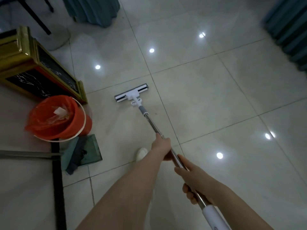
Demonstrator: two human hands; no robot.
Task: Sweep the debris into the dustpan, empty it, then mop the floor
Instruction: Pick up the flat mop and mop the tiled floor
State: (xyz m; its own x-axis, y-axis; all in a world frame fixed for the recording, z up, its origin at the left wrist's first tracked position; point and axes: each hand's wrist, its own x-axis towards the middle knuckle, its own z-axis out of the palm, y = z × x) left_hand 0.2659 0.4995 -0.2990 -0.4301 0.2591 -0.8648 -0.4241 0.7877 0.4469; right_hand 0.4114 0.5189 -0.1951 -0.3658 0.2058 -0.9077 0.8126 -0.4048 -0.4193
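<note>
Nearest, the right hand (196,183) curls round the mop pole (150,124) just above its white grip. Farther along, the left hand (163,148) grips the same pole. The green dustpan (90,150) and red bucket (56,118) sit to the left. Beyond, the mop head (131,94) lies flat on the tiled floor (216,97).

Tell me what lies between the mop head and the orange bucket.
Only bare floor tile separates the mop head from the orange bucket, as the head view shows.

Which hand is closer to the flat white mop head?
Left. The left hand grips the shiny metal pole nearer the flat white mop head; the right hand grips farther back, by the white handle.
</note>
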